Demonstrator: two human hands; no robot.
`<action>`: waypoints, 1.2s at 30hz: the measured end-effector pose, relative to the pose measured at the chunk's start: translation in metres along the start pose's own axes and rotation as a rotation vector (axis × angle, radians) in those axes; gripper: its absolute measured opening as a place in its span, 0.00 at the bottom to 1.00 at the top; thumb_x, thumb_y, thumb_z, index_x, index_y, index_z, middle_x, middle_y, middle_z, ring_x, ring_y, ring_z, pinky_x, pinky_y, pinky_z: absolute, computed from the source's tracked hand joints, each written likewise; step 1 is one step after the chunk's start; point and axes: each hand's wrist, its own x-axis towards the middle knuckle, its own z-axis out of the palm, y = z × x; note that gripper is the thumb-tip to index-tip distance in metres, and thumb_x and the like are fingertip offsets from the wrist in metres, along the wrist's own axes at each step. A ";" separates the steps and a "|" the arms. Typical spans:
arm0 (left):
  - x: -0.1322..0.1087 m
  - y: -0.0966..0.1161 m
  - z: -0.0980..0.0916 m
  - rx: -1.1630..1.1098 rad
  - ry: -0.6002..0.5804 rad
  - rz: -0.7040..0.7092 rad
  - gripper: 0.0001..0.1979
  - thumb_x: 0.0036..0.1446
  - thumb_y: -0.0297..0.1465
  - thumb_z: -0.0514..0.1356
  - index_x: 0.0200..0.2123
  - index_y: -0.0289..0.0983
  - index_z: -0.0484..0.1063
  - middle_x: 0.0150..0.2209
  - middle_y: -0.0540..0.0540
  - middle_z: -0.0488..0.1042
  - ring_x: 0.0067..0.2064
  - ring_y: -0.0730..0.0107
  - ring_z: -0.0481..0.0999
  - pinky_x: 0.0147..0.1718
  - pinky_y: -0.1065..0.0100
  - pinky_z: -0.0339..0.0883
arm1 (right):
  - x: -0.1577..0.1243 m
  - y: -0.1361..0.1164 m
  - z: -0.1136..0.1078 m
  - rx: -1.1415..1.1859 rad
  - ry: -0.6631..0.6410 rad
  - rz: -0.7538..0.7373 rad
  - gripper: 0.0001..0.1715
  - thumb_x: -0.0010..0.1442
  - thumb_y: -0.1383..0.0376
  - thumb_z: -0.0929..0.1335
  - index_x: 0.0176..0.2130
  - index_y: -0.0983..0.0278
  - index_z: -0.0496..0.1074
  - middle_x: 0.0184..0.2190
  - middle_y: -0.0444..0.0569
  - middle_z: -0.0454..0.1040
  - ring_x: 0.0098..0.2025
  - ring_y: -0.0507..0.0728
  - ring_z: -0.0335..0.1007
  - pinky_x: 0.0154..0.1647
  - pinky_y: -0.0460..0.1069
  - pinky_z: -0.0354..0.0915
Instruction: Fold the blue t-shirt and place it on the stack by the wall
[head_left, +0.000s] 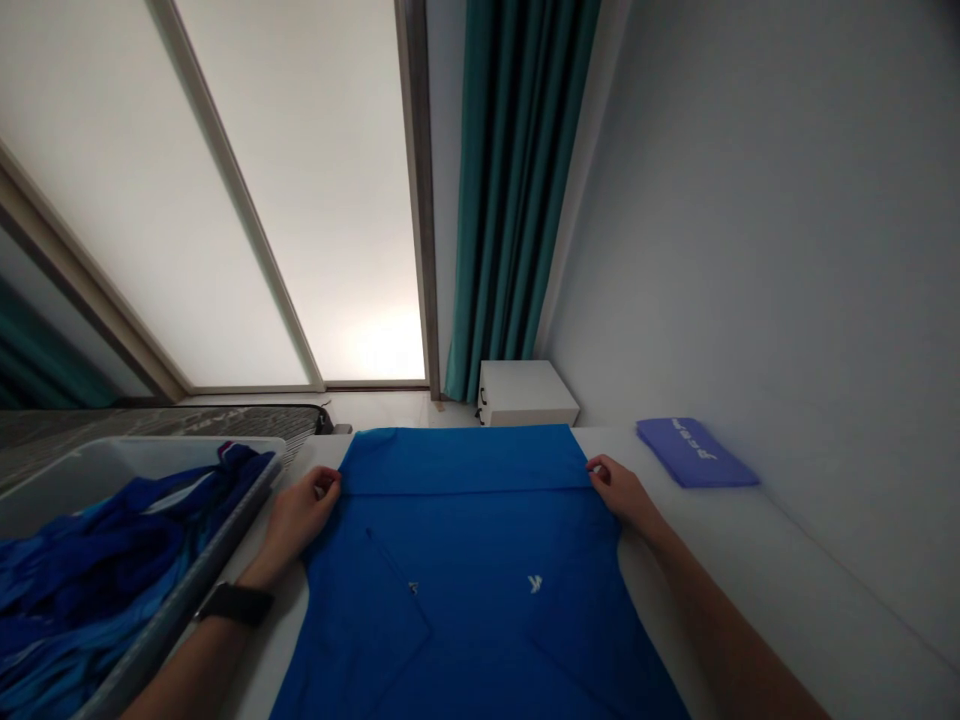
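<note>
A bright blue shirt [465,560] lies flat on a white table [780,590] in front of me, with a small white logo on its chest. Its far end is folded over into a band across the top. My left hand [300,515] pinches the left corner of that fold. My right hand [619,490] pinches the right corner. Both hands are closed on the cloth, and a black watch sits on my left wrist.
A grey plastic bin [187,590] at the left holds several crumpled blue garments [97,560]. A folded purple-blue garment [694,452] lies at the far right of the table. A small white cabinet [525,392] stands beyond, under teal curtains [517,190]. A plain wall runs along the right.
</note>
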 end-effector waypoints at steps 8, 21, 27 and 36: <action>0.002 -0.007 0.006 0.058 0.033 0.053 0.17 0.55 0.41 0.51 0.40 0.38 0.73 0.31 0.46 0.78 0.32 0.62 0.78 0.29 0.68 0.63 | -0.006 0.001 0.002 -0.105 0.082 -0.055 0.13 0.56 0.62 0.59 0.38 0.61 0.69 0.24 0.43 0.69 0.28 0.56 0.68 0.33 0.48 0.59; 0.002 -0.010 0.007 -0.032 0.075 0.054 0.20 0.52 0.43 0.50 0.40 0.38 0.72 0.31 0.46 0.77 0.29 0.63 0.76 0.30 0.67 0.65 | -0.007 0.008 0.005 -0.150 0.096 -0.073 0.12 0.57 0.61 0.59 0.38 0.61 0.68 0.24 0.44 0.69 0.29 0.56 0.68 0.33 0.48 0.59; 0.003 -0.008 0.007 -0.032 0.073 0.047 0.21 0.49 0.44 0.52 0.41 0.38 0.72 0.31 0.46 0.78 0.30 0.62 0.76 0.30 0.67 0.65 | -0.010 0.005 0.003 -0.117 0.167 -0.015 0.12 0.57 0.60 0.60 0.35 0.62 0.68 0.30 0.48 0.74 0.31 0.56 0.69 0.35 0.49 0.60; 0.003 -0.010 0.007 -0.012 0.043 0.050 0.22 0.51 0.45 0.51 0.41 0.38 0.72 0.32 0.46 0.77 0.30 0.62 0.76 0.30 0.67 0.65 | -0.013 -0.005 0.002 -0.356 0.133 0.052 0.14 0.61 0.57 0.63 0.26 0.60 0.63 0.25 0.46 0.73 0.29 0.55 0.68 0.31 0.48 0.54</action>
